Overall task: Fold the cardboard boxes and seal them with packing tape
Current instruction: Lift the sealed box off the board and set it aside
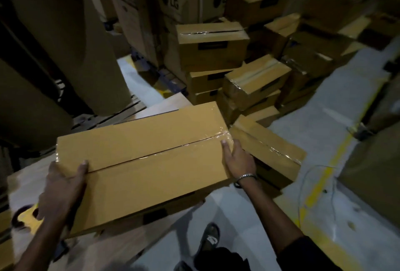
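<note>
Box (142,162), taped along its seam and carried above the floor (238,216) before the stack (249,80), looks light, stiff, tape-slick, so end grips suit: left hand (65,186) and right hand (239,159) clamp opposite ends.

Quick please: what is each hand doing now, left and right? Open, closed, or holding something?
Left hand: grips the left end of the box, thumb on top.
Right hand: holds the box's right end, fingers curled over the edge.
</note>
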`<state>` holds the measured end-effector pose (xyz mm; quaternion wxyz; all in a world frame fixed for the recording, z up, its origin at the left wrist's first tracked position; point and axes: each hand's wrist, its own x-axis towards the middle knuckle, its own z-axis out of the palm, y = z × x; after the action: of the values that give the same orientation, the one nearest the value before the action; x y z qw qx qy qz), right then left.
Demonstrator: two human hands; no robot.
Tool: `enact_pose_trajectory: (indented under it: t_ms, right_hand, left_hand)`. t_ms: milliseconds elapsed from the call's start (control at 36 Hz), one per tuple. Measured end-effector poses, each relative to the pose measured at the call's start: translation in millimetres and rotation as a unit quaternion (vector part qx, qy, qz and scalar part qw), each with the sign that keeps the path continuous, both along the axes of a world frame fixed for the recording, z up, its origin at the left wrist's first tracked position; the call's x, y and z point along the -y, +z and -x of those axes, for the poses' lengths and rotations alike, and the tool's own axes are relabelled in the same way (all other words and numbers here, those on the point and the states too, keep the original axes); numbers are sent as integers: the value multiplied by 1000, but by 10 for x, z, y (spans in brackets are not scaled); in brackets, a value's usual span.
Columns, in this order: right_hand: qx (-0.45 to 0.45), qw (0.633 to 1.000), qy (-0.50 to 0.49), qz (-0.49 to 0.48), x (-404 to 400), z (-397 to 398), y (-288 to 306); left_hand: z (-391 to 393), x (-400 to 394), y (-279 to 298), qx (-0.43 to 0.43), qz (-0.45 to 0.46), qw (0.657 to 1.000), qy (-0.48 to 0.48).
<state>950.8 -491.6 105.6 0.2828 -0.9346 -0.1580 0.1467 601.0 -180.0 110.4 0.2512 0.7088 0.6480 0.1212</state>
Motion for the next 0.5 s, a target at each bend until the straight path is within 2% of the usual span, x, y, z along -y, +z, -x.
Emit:
enact_pose_trajectory:
  t_ms: [139, 250, 500]
  right_hand:
    - [-4, 998, -59, -8, 685, -176, 4]
    - [1, 995, -104, -1, 1208, -458, -91]
    - [-30, 985, -171, -21, 1970, -1193, -309]
  left_hand:
    - [-553, 536, 270, 9, 15, 999, -45]
    - [-1094, 907, 384, 35, -25, 996, -82]
    - [-2292, 1292, 444, 22, -45, 989, -139]
